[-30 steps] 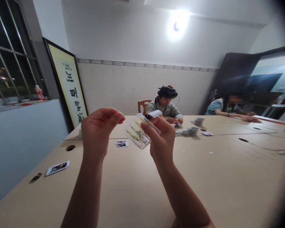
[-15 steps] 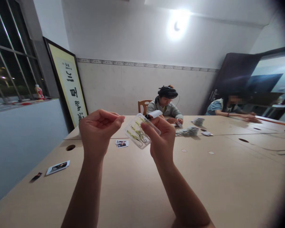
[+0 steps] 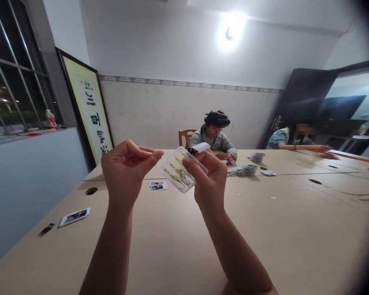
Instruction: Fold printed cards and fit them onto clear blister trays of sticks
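1. At far left, a bottle (image 3: 51, 119) is stood on the windowsill (image 3: 27, 136); its contents cannot be told.
2. At near left, a printed packet (image 3: 74, 217) is laid on the surface (image 3: 172, 246); whether anything is kept inside cannot be told.
3. The left hand (image 3: 123, 166) is closed in a pinch, held apart from the box; whether something thin is gripped cannot be told. If it were, it could be dropped through a loosened pinch.
4. In the middle, the clear box (image 3: 189, 186) is held tilted above the surface. Several hooks with yellow-green strands (image 3: 174, 176) are contained in it. Should the lid be sprung by uneven thumb pressure, they could be tangled or spilled; no latch can be made out.
5. The white strip (image 3: 202, 147) is left curling up beside the box; if sticky, it could be creased by a stray touch.
6. By the right hand (image 3: 213, 170) the box is gripped, thumb across its face.
7. At far right, stacks (image 3: 246, 170) are set out, too small to be identified.
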Action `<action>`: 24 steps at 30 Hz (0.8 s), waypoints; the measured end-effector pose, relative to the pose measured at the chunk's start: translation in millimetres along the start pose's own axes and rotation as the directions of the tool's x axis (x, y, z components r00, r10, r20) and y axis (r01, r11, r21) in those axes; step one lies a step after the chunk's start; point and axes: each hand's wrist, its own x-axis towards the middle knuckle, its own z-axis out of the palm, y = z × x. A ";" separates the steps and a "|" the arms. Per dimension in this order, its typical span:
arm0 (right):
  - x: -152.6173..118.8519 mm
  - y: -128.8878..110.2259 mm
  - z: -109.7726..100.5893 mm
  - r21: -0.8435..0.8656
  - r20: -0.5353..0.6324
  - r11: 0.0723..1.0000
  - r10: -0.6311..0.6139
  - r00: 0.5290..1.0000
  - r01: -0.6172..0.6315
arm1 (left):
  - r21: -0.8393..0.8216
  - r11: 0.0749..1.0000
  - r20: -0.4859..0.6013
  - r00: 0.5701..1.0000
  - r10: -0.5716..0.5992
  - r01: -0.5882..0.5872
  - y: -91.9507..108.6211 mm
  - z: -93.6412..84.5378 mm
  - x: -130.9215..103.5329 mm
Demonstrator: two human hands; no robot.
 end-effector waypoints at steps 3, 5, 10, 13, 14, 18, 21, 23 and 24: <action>0.0 0.5 0.0 0.037 0.001 0.999 0.006 1.000 -0.006 | -0.017 1.000 -0.002 1.000 -0.006 0.005 0.2 -0.8 0.9; 0.0 0.8 -0.1 0.064 0.004 0.998 0.014 1.000 -0.014 | -0.035 0.999 -0.011 1.000 -0.019 0.019 1.2 -0.8 1.1; -0.2 1.0 0.0 0.089 0.004 0.995 0.042 0.999 -0.042 | -0.100 0.995 0.018 1.000 -0.020 0.021 4.6 0.2 0.5; -0.8 1.6 -0.2 0.102 0.003 0.993 0.052 0.999 -0.052 | -0.111 0.994 0.045 0.999 -0.012 0.017 7.5 1.0 -1.4; -1.0 1.9 -0.4 0.106 0.004 0.993 0.055 0.998 -0.055 | -0.105 0.994 0.050 0.999 -0.015 0.021 8.5 1.2 -2.1; -1.3 2.4 -0.6 0.095 0.002 0.994 0.054 0.999 -0.054 | -0.095 0.995 0.053 0.998 -0.037 0.042 10.2 1.6 -3.1; -1.3 2.2 -0.5 0.093 0.000 0.994 0.050 0.999 -0.050 | -0.184 0.980 0.113 0.992 -0.060 0.080 8.2 0.5 -0.7; -1.3 2.0 -0.3 0.101 -0.001 0.994 0.049 0.999 -0.049 | -0.261 0.957 0.173 0.982 -0.081 0.125 6.1 -0.4 1.3; -1.3 1.9 -0.2 0.104 -0.001 0.993 0.048 0.999 -0.047 | -0.288 0.946 0.195 0.976 -0.095 0.150 5.3 -0.6 2.1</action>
